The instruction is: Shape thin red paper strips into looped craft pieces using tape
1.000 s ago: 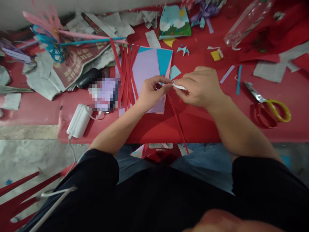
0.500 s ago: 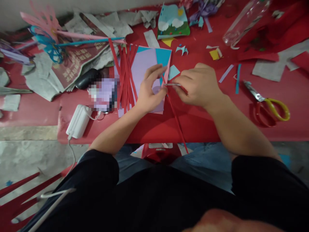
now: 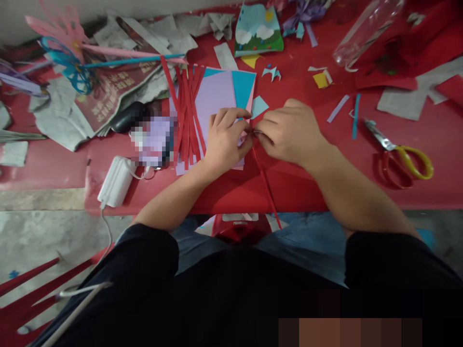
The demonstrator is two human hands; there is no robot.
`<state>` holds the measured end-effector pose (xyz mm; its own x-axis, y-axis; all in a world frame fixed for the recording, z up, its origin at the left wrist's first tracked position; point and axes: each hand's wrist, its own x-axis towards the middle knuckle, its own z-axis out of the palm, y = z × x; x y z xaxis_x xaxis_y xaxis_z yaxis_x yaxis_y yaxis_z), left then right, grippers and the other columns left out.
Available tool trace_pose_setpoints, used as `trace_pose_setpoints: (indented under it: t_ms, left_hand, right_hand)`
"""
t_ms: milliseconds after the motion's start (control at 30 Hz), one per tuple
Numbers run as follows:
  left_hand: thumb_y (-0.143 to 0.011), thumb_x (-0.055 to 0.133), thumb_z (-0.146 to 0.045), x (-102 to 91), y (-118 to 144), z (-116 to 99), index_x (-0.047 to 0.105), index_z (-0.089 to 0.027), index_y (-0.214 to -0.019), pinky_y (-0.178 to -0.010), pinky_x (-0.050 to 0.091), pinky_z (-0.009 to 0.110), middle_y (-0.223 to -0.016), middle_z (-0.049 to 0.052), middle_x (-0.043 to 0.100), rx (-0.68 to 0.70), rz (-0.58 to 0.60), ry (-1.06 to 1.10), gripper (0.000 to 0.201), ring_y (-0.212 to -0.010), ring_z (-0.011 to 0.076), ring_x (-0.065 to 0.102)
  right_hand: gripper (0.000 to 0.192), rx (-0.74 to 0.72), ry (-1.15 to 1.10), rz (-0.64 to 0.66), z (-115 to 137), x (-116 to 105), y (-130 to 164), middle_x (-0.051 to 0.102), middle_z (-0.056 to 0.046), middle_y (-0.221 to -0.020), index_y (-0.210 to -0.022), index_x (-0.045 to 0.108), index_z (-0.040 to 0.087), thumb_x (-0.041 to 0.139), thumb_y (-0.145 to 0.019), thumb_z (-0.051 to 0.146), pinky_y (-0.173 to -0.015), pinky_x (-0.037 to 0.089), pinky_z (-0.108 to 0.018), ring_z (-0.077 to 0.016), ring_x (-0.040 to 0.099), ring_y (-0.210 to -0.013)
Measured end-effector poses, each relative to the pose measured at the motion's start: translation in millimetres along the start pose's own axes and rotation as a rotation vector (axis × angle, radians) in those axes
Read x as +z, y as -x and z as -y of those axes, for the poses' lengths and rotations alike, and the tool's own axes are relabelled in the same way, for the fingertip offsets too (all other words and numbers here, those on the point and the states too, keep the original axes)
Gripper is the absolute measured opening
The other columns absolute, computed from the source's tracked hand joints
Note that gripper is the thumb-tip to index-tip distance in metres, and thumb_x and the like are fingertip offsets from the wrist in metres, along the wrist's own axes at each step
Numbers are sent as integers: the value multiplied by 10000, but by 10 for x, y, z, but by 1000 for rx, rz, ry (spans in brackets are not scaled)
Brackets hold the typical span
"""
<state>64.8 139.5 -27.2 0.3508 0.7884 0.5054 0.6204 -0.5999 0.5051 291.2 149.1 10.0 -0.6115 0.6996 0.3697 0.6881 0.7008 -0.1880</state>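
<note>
A long red paper strip (image 3: 265,180) runs from the pinch point down toward the person, its lower end hanging past the table edge (image 3: 325,205). Its upper end is caught between both hands: the left hand (image 3: 224,140) and the right hand (image 3: 289,132) meet fingertip to fingertip, each pressed together on the strip. Under the left hand lies a stack of lilac and blue paper sheets (image 3: 220,91), with a bundle of red strips (image 3: 186,115) just left of it. Well to the right of the grip lie yellow-handled scissors (image 3: 401,154).

Black short sleeves, bare forearms — blue jeans (faded) below.
</note>
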Motion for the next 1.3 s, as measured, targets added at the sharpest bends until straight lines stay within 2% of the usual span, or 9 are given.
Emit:
trace_pose_setpoints:
  t_ms: [233, 400, 500, 600, 700, 800, 967, 1133, 1300]
  left_hand:
    - [-937, 754, -200, 31, -58, 34, 669, -226, -872, -1060, 570, 455, -1183, 86, 747, -168, -14, 383, 110, -1136, 242, 707]
    - [-969, 751, -263, 87, -109, 136, 700, -203, -826, -922, 580, 357, -1100, 69, 742, -304, -1, 669, 163, -955, 161, 691]
    - [-988, 750, -296, 48, -177, 214, 673, -206, -799, -907, 574, 338, -981, 52, 728, -412, -115, 733, 224, -927, 163, 684]
    - [-1006, 725, -331, -52, -260, 289, 682, -209, -805, -858, 559, 319, -1058, 64, 773, -616, -193, 803, 239, -1001, 189, 726]
    - [-973, 681, -305, -123, -298, 315, 751, -221, -890, -803, 539, 298, -1198, 70, 804, -745, -144, 970, 137, -1107, 216, 755]
    - [-915, 682, -300, -128, -286, 303, 809, -242, -972, -786, 539, 296, -1199, 68, 820, -756, -102, 1054, 151, -1111, 223, 764]
    - [-894, 718, -361, -131, -270, 324, 811, -281, -980, -826, 564, 328, -1253, 48, 826, -747, -149, 1039, 150, -1114, 230, 782]
    - [-902, 709, -364, -171, -292, 375, 797, -291, -988, -833, 565, 329, -1249, 33, 820, -775, -186, 1028, 143, -1148, 231, 795]
    - [-900, 683, -341, -170, -297, 367, 785, -283, -968, -796, 562, 327, -1181, 38, 815, -830, -209, 1041, 136, -1054, 209, 788]
  right_hand:
    - [345, 33, 24, -91, 116, 62, 21, 701, -70, -817, -839, 676, 269, 513, -1128, 365, -790, 403, -495, -259, 594, -772]
    - [325, 116, -73, -167, 157, 186, 73, 667, -77, -822, -821, 682, 262, 601, -1095, 418, -943, 477, -587, -300, 652, -857]
    - [327, 157, -29, -279, 26, 178, 128, 659, -79, -840, -880, 738, 274, 575, -1101, 451, -1004, 483, -640, -324, 685, -883]
    - [239, 249, 61, -342, -254, 67, 131, 727, -92, -954, -1034, 786, 298, 609, -1088, 450, -1069, 459, -656, -354, 705, -1005]
    - [199, 293, 115, -193, -562, -38, 72, 814, -111, -1196, -1205, 803, 308, 662, -1084, 380, -1141, 444, -624, -366, 651, -1256]
    - [218, 354, 153, -66, -747, -33, 16, 859, -102, -1206, -1248, 828, 267, 712, -1064, 273, -1167, 438, -591, -329, 646, -1271]
    - [621, 521, 142, 71, -727, 95, -16, 866, -135, -1203, -1625, 631, 112, 795, -1029, 174, -1197, 374, -527, -253, 734, -1209]
    - [542, 567, 58, 147, -655, 89, -39, 886, -120, -1076, -1518, 748, 184, 862, -992, 122, -1103, 425, -498, -264, 784, -1153]
    - [512, 532, 37, 191, -684, 79, -52, 871, -173, -1166, -1501, 775, 185, 906, -1012, 260, -998, 438, -480, -296, 764, -1149]
